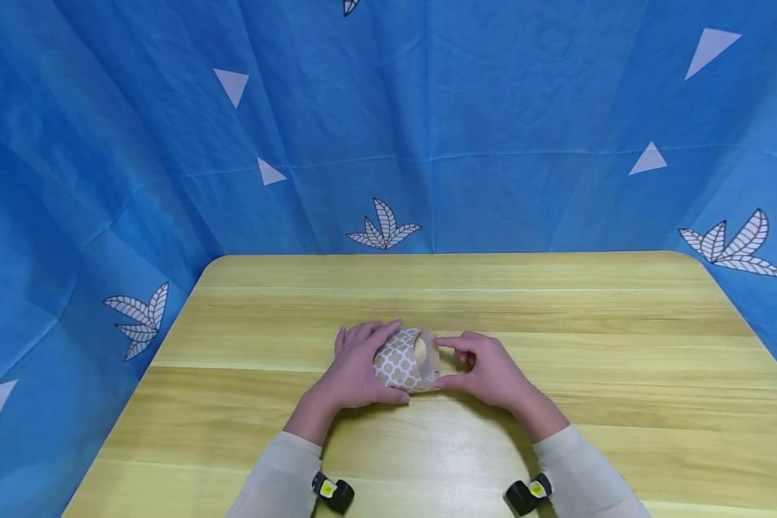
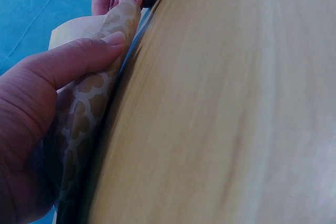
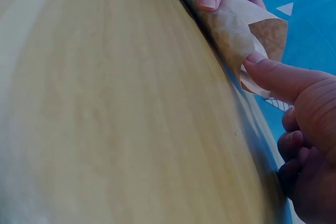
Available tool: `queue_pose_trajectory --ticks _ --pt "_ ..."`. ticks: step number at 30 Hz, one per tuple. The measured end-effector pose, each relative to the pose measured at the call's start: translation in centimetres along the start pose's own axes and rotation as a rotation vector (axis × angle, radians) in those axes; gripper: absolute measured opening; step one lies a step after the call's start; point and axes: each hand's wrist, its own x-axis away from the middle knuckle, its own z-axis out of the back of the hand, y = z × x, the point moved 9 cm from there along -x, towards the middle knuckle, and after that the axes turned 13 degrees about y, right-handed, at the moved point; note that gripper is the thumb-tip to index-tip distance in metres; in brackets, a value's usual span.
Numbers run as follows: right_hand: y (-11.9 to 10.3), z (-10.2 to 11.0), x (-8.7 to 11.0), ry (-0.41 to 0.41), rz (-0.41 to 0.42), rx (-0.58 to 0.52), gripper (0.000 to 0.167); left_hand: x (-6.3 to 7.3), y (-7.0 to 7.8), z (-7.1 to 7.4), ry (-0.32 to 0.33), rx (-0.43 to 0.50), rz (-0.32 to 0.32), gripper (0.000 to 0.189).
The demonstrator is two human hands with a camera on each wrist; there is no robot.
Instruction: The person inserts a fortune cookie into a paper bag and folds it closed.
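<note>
A sheet of tan wrapping paper [image 1: 398,362] with a white lattice pattern is rolled round a pale, rounded thing [image 1: 420,350], which shows at the right end; its kind is hard to tell. My left hand [image 1: 361,365] grips the bundle from the left, thumb along the near side and fingers over the far side. In the left wrist view, the left thumb presses on the patterned paper [image 2: 84,111]. At the right end, my right hand [image 1: 488,367] holds the loose paper edge between thumb and forefinger. The right wrist view shows this end flaring open [image 3: 270,35].
The bundle lies on a light wood-grain table [image 1: 557,302], near its middle. Behind the table hangs a blue cloth [image 1: 492,108] with white triangles and leaf prints. Black wrist cameras are strapped at both pale sleeves [image 1: 278,475].
</note>
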Motion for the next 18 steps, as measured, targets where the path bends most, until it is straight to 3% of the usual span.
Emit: queue_pose_trajectory --ticks 18 --pt "-0.03 -0.21 -0.1 0.006 -0.014 -0.049 0.063 0.06 0.14 0.02 -0.007 0.002 0.004 0.117"
